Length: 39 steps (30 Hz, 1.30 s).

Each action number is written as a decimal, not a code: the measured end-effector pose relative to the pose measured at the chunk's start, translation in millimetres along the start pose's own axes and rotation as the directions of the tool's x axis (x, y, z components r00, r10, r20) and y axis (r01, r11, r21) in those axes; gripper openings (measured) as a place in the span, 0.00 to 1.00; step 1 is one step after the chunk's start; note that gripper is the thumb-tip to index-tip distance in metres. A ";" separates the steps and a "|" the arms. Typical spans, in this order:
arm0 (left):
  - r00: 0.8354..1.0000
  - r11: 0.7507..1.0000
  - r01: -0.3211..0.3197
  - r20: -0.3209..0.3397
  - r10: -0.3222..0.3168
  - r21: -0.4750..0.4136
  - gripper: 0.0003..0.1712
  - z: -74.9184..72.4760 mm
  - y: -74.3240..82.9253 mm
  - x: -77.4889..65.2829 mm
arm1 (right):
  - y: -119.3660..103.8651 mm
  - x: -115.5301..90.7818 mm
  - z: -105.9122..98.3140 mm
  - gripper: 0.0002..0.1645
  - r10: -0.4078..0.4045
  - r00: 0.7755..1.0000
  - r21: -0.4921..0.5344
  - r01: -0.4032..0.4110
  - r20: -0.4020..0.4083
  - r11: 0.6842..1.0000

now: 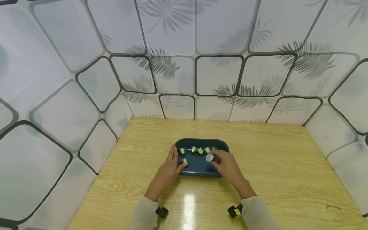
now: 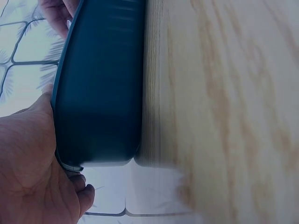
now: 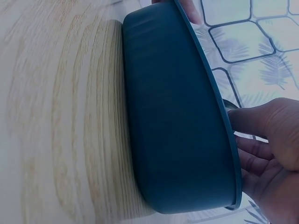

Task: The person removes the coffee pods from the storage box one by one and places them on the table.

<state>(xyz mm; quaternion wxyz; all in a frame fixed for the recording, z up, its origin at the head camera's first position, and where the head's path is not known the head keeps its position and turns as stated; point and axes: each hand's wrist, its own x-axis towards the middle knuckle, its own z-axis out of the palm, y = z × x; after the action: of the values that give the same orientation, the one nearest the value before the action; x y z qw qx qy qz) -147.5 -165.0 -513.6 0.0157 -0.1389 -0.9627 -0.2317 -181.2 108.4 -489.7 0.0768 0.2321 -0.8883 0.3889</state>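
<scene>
A dark blue tray (image 1: 198, 166) lies on the table with several green coffee capsules (image 1: 200, 150) inside, most of them in a loose row along its far side. My left hand (image 1: 170, 166) grips the tray's left end, thumb over the near rim and fingers along the outer side. Close to that thumb sits another green capsule (image 1: 184, 161). Between the thumb and fingers of my right hand (image 1: 227, 163) is a pinched coffee capsule (image 1: 210, 157), its pale round lid turned toward the head camera. In the right wrist view the tray wall (image 3: 182, 121) hides most of this capsule.
The wooden table (image 1: 273, 166) extends around the tray on all sides. Patterned cloth walls (image 1: 178, 73) enclose it at the back, left and right. Each sleeve cuff carries a small black camera (image 1: 235, 210).
</scene>
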 end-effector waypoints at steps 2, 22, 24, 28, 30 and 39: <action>1.000 1.000 0.001 -0.002 -0.001 0.000 0.52 0.2 -0.6 0.5 | 0.5 -0.6 -1.6 0.25 0.004 1.000 0.006 -0.004 -0.005 1.000; 1.000 1.000 0.000 -0.001 0.000 -0.011 0.51 -1.9 2.4 -1.0 | 8.3 -10.8 -12.9 0.26 0.024 0.997 0.041 -0.021 -0.079 0.999; 1.000 1.000 -0.001 -0.002 0.001 -0.015 0.50 -2.2 2.8 -0.7 | 10.3 -11.1 -13.9 0.26 0.024 0.996 0.043 -0.020 -0.090 0.999; 1.000 1.000 0.002 0.005 -0.002 -0.021 0.50 -2.0 2.7 0.0 | 15.2 -12.1 -14.4 0.27 0.025 0.993 0.055 -0.018 -0.117 0.998; 1.000 1.000 0.006 0.006 -0.006 -0.021 0.51 -1.4 2.4 0.4 | 17.0 -12.5 -14.6 0.27 0.023 0.992 0.062 -0.015 -0.125 0.998; 1.000 0.999 0.018 0.017 -0.018 -0.032 0.51 -0.5 1.6 0.2 | 20.7 -12.3 -18.4 0.27 0.030 0.989 0.076 -0.019 -0.143 0.997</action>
<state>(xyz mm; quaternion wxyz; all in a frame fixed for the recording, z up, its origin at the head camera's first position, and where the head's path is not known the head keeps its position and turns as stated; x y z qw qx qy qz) -147.2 -163.8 -512.5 0.0032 -0.1323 -0.9602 -0.2460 -181.0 138.4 -494.6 0.1274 0.1953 -0.8681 0.4382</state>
